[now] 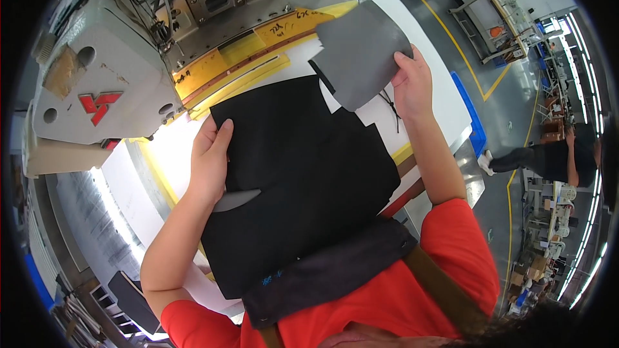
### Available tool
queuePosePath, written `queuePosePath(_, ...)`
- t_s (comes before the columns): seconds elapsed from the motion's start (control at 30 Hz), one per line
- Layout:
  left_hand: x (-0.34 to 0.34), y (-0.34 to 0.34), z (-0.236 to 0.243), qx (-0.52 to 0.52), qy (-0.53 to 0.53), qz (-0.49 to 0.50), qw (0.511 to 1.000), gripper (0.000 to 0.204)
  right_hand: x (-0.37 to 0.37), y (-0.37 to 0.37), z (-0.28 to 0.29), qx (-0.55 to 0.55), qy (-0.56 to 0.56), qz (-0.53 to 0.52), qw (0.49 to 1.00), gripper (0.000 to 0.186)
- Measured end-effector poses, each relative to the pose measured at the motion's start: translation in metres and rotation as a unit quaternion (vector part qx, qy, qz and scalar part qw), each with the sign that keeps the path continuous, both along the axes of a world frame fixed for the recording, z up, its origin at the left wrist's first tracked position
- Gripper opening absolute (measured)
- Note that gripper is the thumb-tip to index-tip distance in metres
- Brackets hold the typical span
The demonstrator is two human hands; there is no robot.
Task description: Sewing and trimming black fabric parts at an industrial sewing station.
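My left hand [213, 154] grips the left edge of a large black sheet [296, 161], thumb on top and the other fingers hidden beneath. The sheet has notched edges, and a curved grey patch [237, 201] shows beside my left wrist. Its lower part reaches my dark apron [329, 270]. Up at the right, my right hand [414, 84] pinches the edge of a smaller dark grey sheet [367, 55], held tilted over the white worktable [451, 106]. The grey sheet's lower left corner overlaps the black sheet in view; whether they touch I cannot tell.
A large grey machine [103, 71] stands at the left, with a yellow taped rail [258, 32] across the far side of the table. Blue plastic edging [469, 113] lies beyond the table's right edge. Farther right, another person [548, 161] is on the workshop floor.
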State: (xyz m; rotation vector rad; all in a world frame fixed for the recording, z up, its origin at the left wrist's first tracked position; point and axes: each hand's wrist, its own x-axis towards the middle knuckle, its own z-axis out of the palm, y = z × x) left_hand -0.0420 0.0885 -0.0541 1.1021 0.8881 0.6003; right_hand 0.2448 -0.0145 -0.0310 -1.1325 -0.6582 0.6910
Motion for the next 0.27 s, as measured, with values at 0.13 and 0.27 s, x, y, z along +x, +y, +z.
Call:
queuePosePath(0.13,0.001,-0.002,0.006,-0.001,0.002,-0.008,1.0,0.02,0.004,-0.007,0.019,0.054,0.025,0.002,0.998,0.027)
queuePosePath(0.27,-0.001,0.0,-0.002,0.003,-0.022,-0.008,1.0,0.022,-0.001,-0.016,0.037,0.004,-0.057,-0.007,0.998,0.037)
